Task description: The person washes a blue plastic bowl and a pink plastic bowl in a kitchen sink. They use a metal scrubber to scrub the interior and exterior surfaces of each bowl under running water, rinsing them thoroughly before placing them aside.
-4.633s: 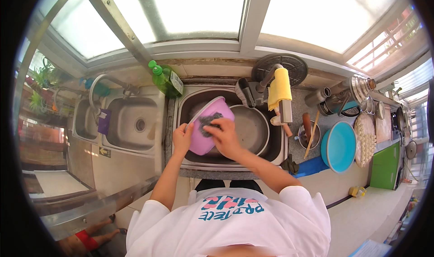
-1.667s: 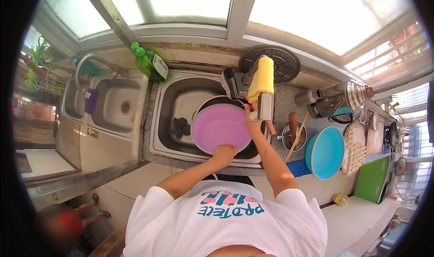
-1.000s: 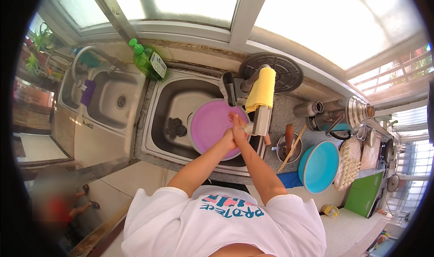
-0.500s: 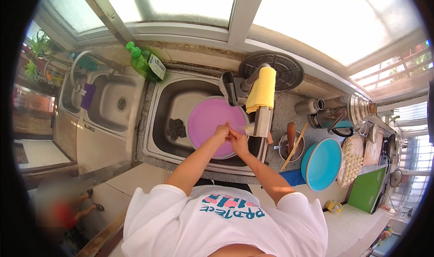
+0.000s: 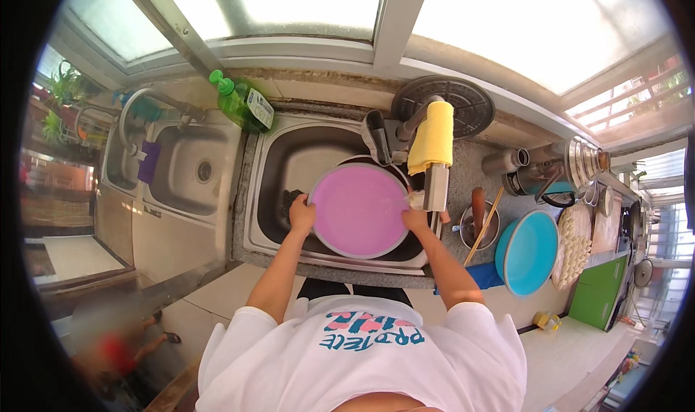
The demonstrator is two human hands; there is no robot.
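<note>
A round pink bowl [image 5: 360,210] with a grey rim is held bottom up over the steel sink [image 5: 289,162]. My left hand [image 5: 301,215] grips its left rim. My right hand [image 5: 415,217] grips its right rim, close to the tap body [image 5: 436,187] with a yellow cloth [image 5: 432,136] draped over it. A dark pan lies under the bowl in the sink, mostly hidden.
A green soap bottle [image 5: 241,103] lies at the sink's back left. A second sink [image 5: 190,167] sits further left. A round dark grate [image 5: 446,101], a metal cup with utensils [image 5: 478,225], a turquoise basin [image 5: 528,252] and kettles [image 5: 550,171] stand on the right counter.
The pink bowl was turned from tilted to bottom up over the sink. My hands came together at its right rim, then my left hand shifted to the left rim.
</note>
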